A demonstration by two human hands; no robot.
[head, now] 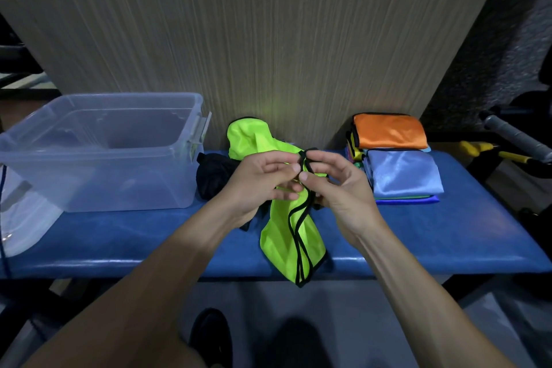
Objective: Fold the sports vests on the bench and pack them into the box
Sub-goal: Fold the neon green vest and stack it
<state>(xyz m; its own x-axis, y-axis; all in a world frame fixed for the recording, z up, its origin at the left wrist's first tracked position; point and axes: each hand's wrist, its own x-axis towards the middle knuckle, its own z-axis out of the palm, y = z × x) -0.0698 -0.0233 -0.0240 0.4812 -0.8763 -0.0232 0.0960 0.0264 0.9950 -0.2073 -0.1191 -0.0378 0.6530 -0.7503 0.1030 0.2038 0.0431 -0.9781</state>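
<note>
A neon yellow-green vest (286, 236) with black trim hangs from my two hands above the blue bench (448, 236), its lower end draping over the bench's front edge. My left hand (260, 179) and my right hand (334, 182) pinch its black-edged straps together at the top, fingertips almost touching. Another part of neon fabric (251, 137) lies bunched against the wall behind. A crumpled black vest (213, 176) sits beside the clear plastic box (98, 152), which stands on the bench's left end with nothing visible inside.
On the right of the bench lies a stack of folded vests, an orange one (391, 131) at the back and a light blue one (403, 173) in front. A wood-grain panel (268, 39) rises behind. Gym gear with yellow handles (484, 149) stands at the far right.
</note>
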